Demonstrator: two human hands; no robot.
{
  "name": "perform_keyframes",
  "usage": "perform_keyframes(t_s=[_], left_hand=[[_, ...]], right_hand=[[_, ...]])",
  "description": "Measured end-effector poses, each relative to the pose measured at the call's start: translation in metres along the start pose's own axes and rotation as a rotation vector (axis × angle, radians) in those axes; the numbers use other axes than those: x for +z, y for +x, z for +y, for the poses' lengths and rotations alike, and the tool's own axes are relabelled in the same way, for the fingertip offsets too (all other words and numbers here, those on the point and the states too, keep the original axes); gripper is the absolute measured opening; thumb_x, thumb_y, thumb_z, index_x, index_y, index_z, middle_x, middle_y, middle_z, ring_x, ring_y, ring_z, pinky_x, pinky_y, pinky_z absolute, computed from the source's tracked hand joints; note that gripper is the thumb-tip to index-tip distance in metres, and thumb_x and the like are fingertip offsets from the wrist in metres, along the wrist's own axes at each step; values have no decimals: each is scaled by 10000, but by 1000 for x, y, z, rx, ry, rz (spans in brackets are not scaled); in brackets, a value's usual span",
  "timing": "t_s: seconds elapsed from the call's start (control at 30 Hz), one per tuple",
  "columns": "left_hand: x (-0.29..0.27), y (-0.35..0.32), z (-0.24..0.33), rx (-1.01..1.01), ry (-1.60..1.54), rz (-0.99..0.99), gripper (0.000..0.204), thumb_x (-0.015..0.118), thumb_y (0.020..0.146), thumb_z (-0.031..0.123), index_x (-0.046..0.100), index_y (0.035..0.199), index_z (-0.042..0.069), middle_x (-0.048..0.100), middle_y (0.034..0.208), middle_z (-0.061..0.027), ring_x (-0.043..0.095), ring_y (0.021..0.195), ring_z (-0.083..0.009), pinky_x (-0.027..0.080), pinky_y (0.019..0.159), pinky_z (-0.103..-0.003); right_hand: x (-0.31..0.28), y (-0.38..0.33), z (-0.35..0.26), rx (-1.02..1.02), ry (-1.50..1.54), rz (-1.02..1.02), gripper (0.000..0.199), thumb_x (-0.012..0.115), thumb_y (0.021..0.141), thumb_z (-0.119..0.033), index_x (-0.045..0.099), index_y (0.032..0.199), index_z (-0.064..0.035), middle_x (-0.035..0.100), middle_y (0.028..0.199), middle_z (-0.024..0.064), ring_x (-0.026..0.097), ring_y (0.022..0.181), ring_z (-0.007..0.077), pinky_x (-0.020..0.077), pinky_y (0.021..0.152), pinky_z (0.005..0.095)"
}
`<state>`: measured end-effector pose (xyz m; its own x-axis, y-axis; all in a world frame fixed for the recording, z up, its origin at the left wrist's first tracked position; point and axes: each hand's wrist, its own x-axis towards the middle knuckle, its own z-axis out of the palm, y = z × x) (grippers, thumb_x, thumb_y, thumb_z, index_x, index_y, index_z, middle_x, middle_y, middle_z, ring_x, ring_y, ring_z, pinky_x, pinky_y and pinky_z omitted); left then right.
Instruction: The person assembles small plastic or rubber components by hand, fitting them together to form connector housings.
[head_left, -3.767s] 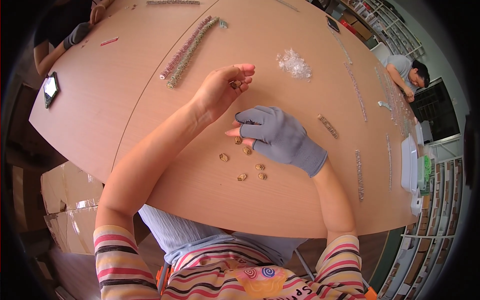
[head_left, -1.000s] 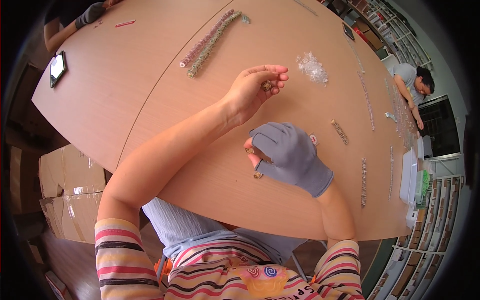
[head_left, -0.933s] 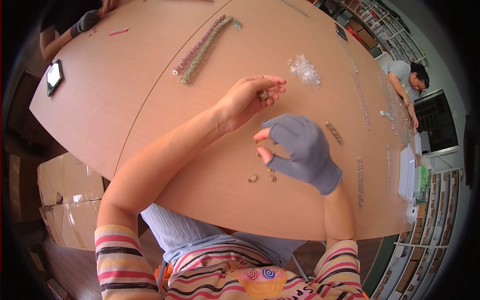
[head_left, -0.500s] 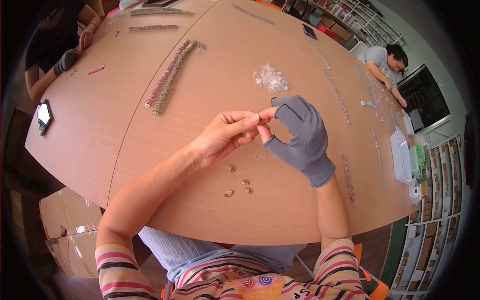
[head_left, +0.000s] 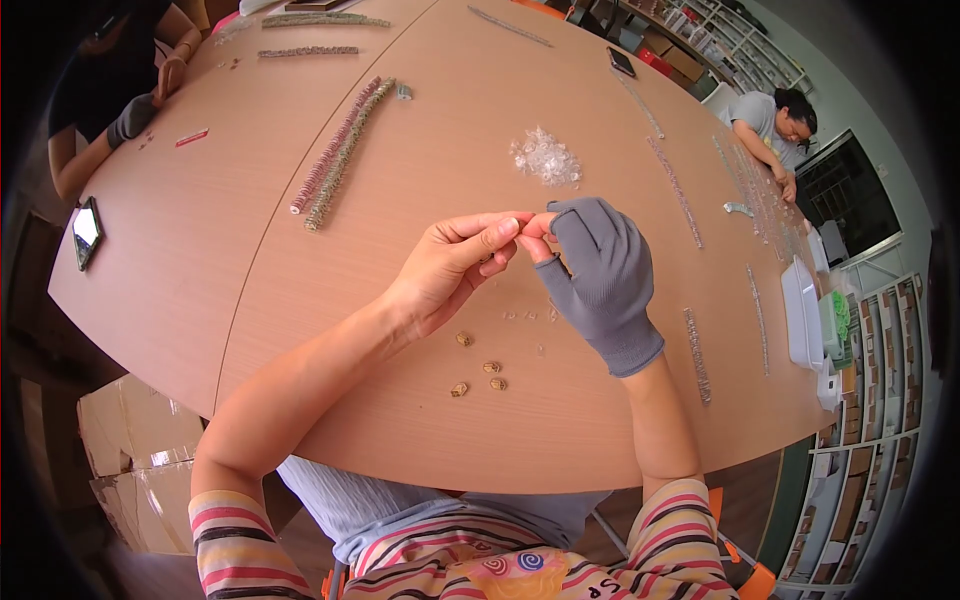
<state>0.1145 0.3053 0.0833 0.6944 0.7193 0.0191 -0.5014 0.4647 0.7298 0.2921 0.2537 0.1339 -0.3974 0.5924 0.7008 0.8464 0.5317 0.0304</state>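
Observation:
My bare left hand is closed in a pinch over the table, its thumb and forefinger meeting the fingertips of my right hand. A grey glove with bare fingertips covers the right hand, which pinches from the other side. Whatever lies between the fingertips is hidden by them. Below the hands, several small gold-brown patterned pieces are scattered on the table. A few tiny clear pieces lie just under my right hand. Beyond the hands is a heap of small clear plastic pieces.
Long pink and greenish strung rods lie at the left. More thin strands and a thick grey one lie at the right, near a white tray. Phones rest on the table; one person sits far left, another far right.
My fingertips have drawn closer together, covering the small gold-brown bit that showed between them. My right hand has turned slightly and its fingers are more bent.

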Motion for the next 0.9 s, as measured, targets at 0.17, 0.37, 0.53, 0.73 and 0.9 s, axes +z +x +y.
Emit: perform_keyframes(t_s=[0.17, 0.37, 0.53, 0.73, 0.9], left_hand=[[2, 2, -2, 16, 52, 31, 287, 673, 982, 251, 727, 1163, 35, 599, 770, 43, 427, 700, -60, 452, 770, -227], [2, -1, -2, 27, -23, 13, 282, 676, 980, 249, 728, 1157, 35, 618, 808, 39, 461, 737, -54, 449, 759, -219], [4, -1, -3, 51, -21, 37, 275, 680, 978, 234, 728, 1159, 33, 639, 829, 36, 491, 754, -50, 454, 750, -214], [3, 2, -2, 73, 79, 84, 249, 703, 961, 223, 746, 1119, 35, 672, 852, 30, 528, 750, -42, 456, 726, -210], [7, 1, -2, 89, 39, 91, 252, 705, 960, 223, 741, 1115, 28, 686, 879, 24, 544, 767, -40, 463, 735, -208]], right_hand=[[3, -3, 0, 8, -38, -28, 163, 734, 858, -168, 593, 915, -110, 587, 885, 33, 601, 761, 240, 498, 658, 388], [3, -3, 1, 46, 43, 2, 153, 731, 863, -172, 597, 913, -115, 610, 902, 30, 630, 803, 240, 510, 678, 384], [1, -2, -1, 27, -12, 18, 146, 728, 865, -162, 598, 907, -111, 614, 896, 28, 634, 791, 232, 515, 681, 377], [1, -1, -2, 65, 63, -38, 145, 723, 872, -160, 590, 897, -108, 605, 869, 31, 622, 772, 232, 509, 665, 375], [-2, -1, 2, 39, 42, -14, 134, 726, 867, -162, 612, 920, -117, 619, 886, 19, 618, 770, 215, 502, 656, 370]])
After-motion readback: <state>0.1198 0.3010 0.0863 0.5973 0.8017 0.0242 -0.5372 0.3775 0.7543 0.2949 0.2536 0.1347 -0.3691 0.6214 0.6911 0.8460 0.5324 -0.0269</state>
